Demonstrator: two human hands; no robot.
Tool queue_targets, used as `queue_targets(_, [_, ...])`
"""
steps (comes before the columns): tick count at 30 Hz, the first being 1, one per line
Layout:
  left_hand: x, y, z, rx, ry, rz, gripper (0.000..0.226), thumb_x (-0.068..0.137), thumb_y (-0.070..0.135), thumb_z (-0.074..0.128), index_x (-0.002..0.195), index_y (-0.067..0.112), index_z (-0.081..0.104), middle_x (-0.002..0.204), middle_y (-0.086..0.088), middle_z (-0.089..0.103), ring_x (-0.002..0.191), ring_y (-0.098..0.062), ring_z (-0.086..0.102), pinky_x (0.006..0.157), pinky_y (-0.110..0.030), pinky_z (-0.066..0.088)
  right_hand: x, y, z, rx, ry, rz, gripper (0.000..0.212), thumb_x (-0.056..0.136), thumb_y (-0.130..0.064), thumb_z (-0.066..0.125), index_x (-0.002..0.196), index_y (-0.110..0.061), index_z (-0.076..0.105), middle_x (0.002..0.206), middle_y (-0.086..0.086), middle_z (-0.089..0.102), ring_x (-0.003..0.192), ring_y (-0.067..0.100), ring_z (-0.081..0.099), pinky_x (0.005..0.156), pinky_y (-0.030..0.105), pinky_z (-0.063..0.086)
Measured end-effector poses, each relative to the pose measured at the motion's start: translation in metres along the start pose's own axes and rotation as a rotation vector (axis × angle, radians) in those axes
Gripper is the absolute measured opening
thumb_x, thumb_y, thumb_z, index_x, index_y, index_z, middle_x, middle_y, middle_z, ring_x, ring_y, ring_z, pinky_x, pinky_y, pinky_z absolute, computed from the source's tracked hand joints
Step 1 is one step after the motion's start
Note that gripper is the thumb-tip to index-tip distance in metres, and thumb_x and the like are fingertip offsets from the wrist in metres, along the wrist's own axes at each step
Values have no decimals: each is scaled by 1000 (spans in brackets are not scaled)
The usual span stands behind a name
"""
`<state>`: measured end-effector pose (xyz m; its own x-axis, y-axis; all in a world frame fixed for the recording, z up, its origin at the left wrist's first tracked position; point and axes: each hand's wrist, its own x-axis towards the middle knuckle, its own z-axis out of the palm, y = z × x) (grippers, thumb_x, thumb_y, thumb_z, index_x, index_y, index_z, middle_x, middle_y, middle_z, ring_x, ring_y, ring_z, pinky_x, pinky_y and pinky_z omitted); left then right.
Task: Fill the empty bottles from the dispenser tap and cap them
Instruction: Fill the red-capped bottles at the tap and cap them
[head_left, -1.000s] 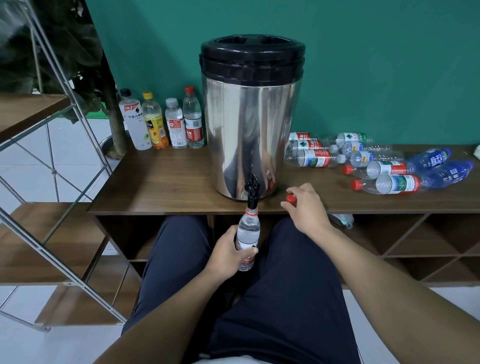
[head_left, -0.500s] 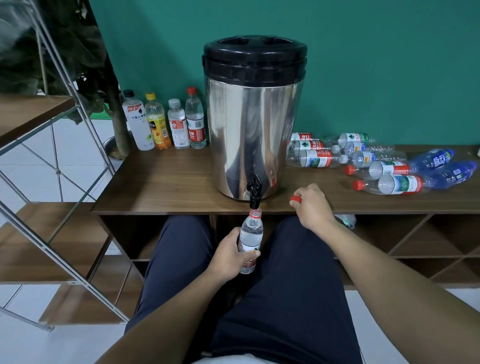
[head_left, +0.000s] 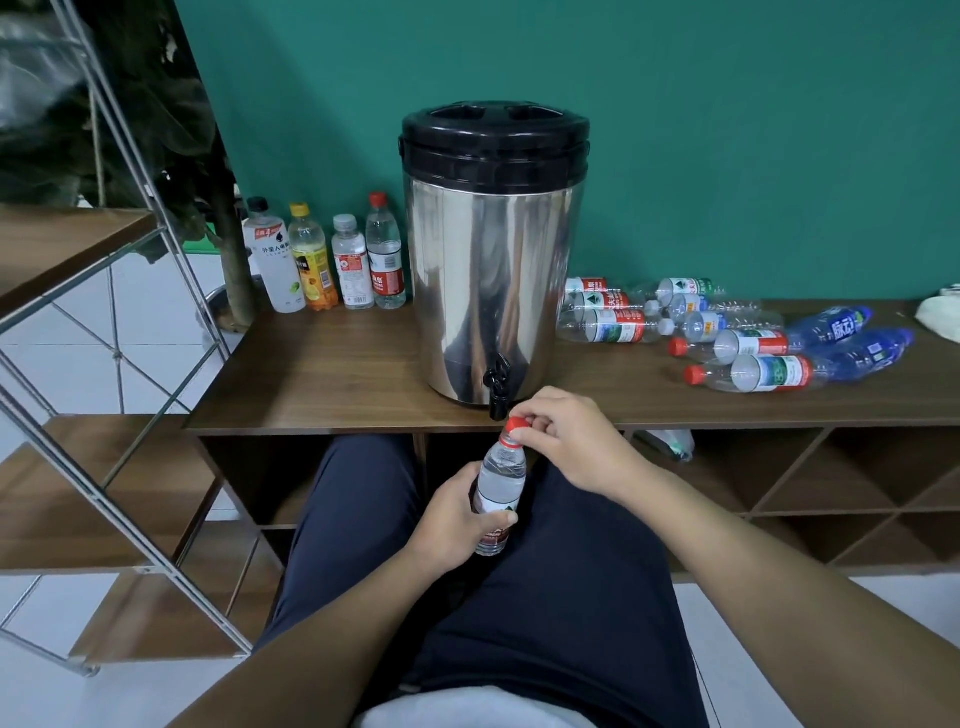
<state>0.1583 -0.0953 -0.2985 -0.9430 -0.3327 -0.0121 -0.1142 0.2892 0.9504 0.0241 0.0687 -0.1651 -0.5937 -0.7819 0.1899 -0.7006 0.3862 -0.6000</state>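
A steel dispenser (head_left: 493, 291) with a black lid stands on the wooden counter (head_left: 332, 379); its black tap (head_left: 497, 387) hangs over the front edge. Just below the tap, my left hand (head_left: 452, 519) grips a small clear water bottle (head_left: 500, 483) with a white and red label, held upright over my lap. My right hand (head_left: 566, 441) pinches the red cap (head_left: 517, 426), which sits on the bottle's neck. Water fills most of the bottle.
Four capped bottles (head_left: 322, 260) stand upright left of the dispenser. Several empty bottles (head_left: 727, 332) lie on their sides to its right, some blue. A metal-framed wooden shelf (head_left: 104, 364) rises on the left. Open cubbies (head_left: 810, 483) sit under the counter.
My left hand lowered the bottle away from the tap. My right hand left the counter edge with the red cap and brought it onto the bottle's neck.
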Motion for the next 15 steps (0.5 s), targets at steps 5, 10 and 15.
queue_targets(5, [-11,15,-12,7,-8,43,63,83,17,96,137,30,67,123,11,79,117,-10,74,108,-31,56,-4,-25,-21,-157,-149,-119,23,108,-25,74,130,-25,79,118,-12,64,89,-8,58,84,17,42])
queue_targets(10, [-19,33,-35,47,-10,84,60,84,14,95,136,29,69,120,11,79,112,-9,75,100,-27,58,3,-58,-44,-306,-230,-259,28,111,-23,68,138,-24,76,131,-11,65,113,2,61,103,23,46])
queue_targets(15, [-27,54,-60,82,18,121,62,82,19,97,135,33,70,119,16,79,110,-5,75,98,-27,59,19,-99,-60,-470,-272,-228,22,111,-41,65,120,-25,77,111,-7,60,97,16,62,94,43,54])
